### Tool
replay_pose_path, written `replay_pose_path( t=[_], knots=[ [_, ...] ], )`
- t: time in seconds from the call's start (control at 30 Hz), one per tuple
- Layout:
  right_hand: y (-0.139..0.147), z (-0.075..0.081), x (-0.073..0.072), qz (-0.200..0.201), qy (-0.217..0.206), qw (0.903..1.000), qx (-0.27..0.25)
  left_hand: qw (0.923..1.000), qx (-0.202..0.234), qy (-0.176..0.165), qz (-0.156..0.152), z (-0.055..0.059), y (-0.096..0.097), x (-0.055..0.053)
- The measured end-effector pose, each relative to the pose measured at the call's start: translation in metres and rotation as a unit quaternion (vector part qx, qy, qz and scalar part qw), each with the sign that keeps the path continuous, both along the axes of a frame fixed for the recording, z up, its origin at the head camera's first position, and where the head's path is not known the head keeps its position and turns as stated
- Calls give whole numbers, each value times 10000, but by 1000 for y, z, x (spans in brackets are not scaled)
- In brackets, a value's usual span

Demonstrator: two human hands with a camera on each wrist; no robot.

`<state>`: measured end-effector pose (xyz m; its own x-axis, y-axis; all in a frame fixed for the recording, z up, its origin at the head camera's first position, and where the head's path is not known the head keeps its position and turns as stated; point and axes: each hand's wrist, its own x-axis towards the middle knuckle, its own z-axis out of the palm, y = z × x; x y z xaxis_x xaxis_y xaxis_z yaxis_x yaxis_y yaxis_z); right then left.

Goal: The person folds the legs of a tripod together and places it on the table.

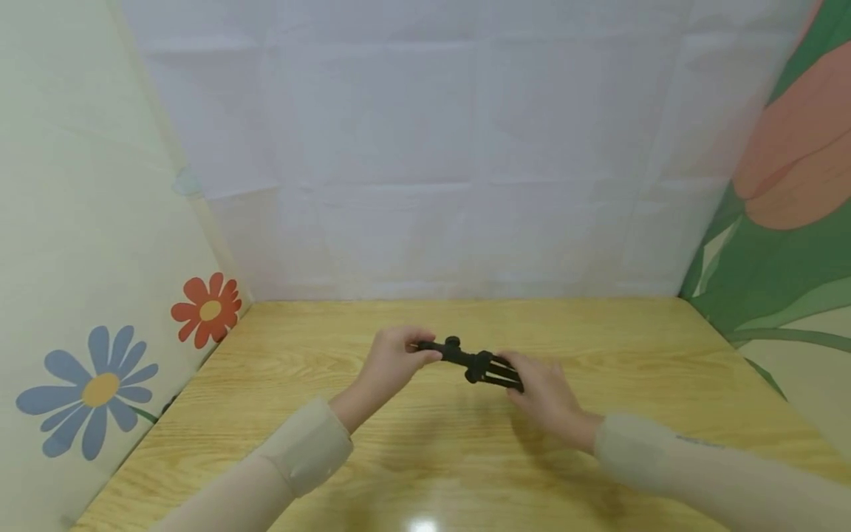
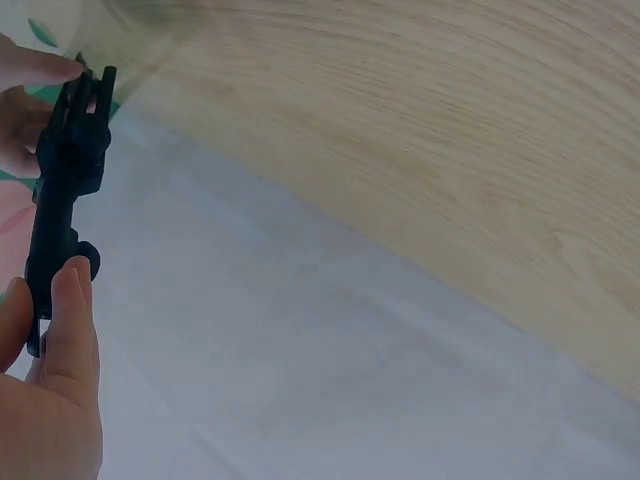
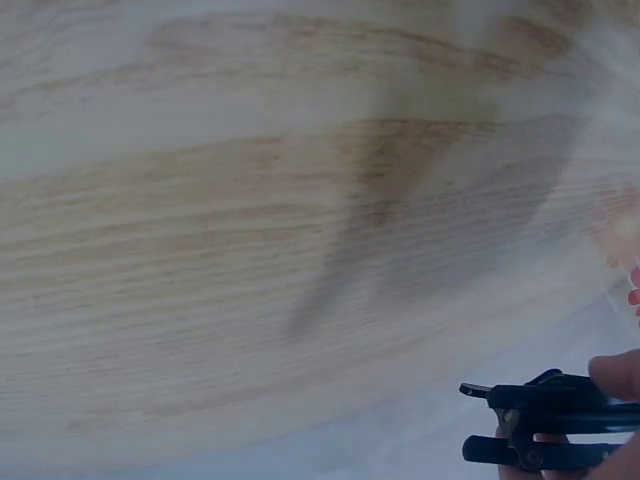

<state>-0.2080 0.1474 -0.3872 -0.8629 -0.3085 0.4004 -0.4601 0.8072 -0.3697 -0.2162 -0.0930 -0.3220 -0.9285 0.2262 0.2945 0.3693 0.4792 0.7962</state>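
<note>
A small black tripod [image 1: 459,355] with round knobs and folded legs is held between both hands, over the wooden table [image 1: 319,473]. My left hand [image 1: 392,362] pinches its narrow end between thumb and fingers. On the other side, my right hand [image 1: 547,395] grips the tips of the legs. The left wrist view shows the tripod [image 2: 58,220] lengthwise, the legs pointing away toward the right fingers. In the right wrist view, dark hinged leg parts [image 3: 545,425] show at the lower right corner, partly covered by the right fingers [image 3: 620,375].
A creased white sheet [image 1: 465,162] hangs behind the table's far edge. Side panels carry a blue flower [image 1: 100,389] and a red flower [image 1: 209,310] on the left, and a large pink tulip [image 1: 798,162] on the right. Shadows of the hands fall on the tabletop.
</note>
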Motion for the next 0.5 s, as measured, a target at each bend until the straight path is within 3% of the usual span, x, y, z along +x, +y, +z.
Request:
replay_pose_path(
  t=[0.2,0.33,0.5],
  knots=[
    [10,1,-1,576,588,9956,441,9995,-217,-223,-114,-8,-5,3],
    [19,1,-4,1032,1131,9853,761,9984,-433,-284,-233,-16,-9,4],
    [25,4,-6,1371,1460,9738,1079,9962,-657,-190,-530,-25,-13,4]
  ],
)
